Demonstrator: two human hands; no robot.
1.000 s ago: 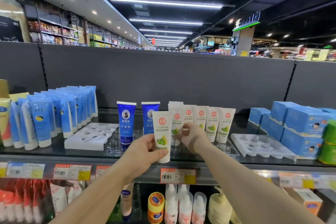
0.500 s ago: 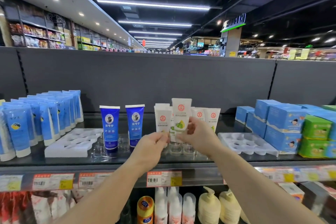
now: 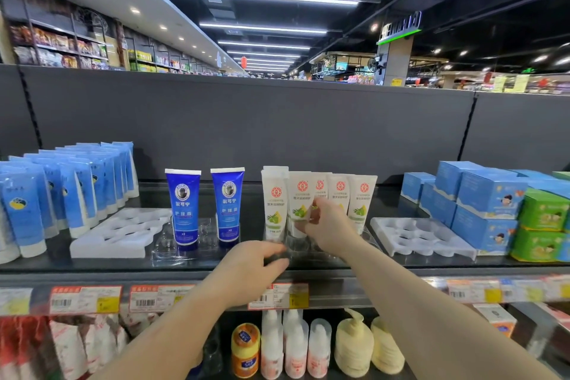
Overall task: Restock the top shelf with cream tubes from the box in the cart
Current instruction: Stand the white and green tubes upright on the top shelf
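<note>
Since half a second ago the left hand (image 3: 256,268) has let go of the white cream tube and dropped below the row, while the tube the right hand held raised now stands level with its neighbours. Now the left hand hangs at lower centre of the frame, over the front lip of the black top shelf (image 3: 92,265), fingers loosely curled and holding nothing. Just above and to its right, the right hand (image 3: 327,225) pinches the lower part of the second white cream tube with a red round logo and green fruit print (image 3: 298,194), thumb low near the cap and fingers on its front.

That tube stands upright, cap down, in a row of white cream tubes (image 3: 362,194) at the middle of the frame, seated in a clear plastic holder tray (image 3: 367,236) on the shelf. Just left of the row stand two dark blue tubes with a round portrait label (image 3: 183,207). Further left lies a white moulded tray with open sockets (image 3: 120,233), and at the left edge a packed block of light blue tubes (image 3: 71,188). Right of the cream tubes sits another white socket tray (image 3: 422,234), then stacked light blue cartons (image 3: 490,197) and green cartons (image 3: 543,210) at the right edge. Yellow and red price tags (image 3: 86,299) line the shelf front.
</note>
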